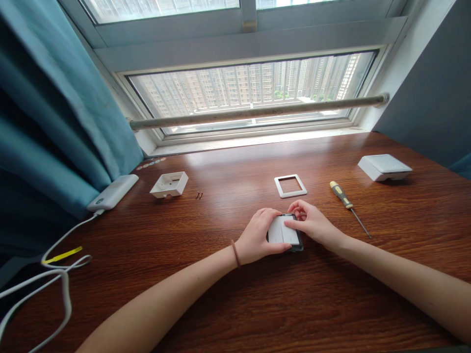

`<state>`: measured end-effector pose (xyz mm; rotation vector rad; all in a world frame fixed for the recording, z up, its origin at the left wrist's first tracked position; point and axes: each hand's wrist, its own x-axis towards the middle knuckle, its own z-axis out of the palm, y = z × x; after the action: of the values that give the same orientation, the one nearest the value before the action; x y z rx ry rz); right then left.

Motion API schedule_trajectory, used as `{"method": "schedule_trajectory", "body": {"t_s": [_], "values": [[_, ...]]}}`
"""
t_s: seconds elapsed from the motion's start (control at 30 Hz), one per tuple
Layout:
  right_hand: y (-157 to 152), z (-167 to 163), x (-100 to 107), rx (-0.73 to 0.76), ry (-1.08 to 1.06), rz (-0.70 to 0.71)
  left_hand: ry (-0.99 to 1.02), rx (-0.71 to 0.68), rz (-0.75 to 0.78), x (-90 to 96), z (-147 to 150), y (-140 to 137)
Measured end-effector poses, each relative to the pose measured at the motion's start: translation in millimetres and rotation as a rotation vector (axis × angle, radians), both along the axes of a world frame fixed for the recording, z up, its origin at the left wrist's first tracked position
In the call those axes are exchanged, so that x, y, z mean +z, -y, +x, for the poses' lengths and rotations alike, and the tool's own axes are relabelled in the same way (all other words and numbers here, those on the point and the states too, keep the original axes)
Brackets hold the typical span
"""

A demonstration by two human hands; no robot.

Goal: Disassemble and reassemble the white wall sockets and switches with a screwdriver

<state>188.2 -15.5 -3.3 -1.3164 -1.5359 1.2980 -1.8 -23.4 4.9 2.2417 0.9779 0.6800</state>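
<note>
A wall switch (277,231) with two white rockers and a dark frame lies on the wooden table. My left hand (259,235) grips it from the left, thumb along its near edge and fingers at the far edge. At its upper right corner, my right hand (311,223) has its thumb on the white face and its other fingers curled behind the far right edge. Beyond the switch lies a square white frame (281,191), flat on the table. To the right rests a screwdriver (341,195) with a yellow and grey handle, its shaft pointing toward me.
At the left stand an open white mounting box (162,189) and two small screws (199,195). A white power bank (115,192) with a looped white cable (66,289) lies by the blue curtain (84,98). Another white switch box (384,167) sits at the far right, below the window.
</note>
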Motion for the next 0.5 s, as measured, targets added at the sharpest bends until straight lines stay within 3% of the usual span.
{"method": "schedule_trajectory", "body": {"t_s": [0.5], "values": [[2.6,1.7,-0.9,0.012,0.154,0.109,-0.009,-0.02,0.042,1.8,0.7,1.5]]}}
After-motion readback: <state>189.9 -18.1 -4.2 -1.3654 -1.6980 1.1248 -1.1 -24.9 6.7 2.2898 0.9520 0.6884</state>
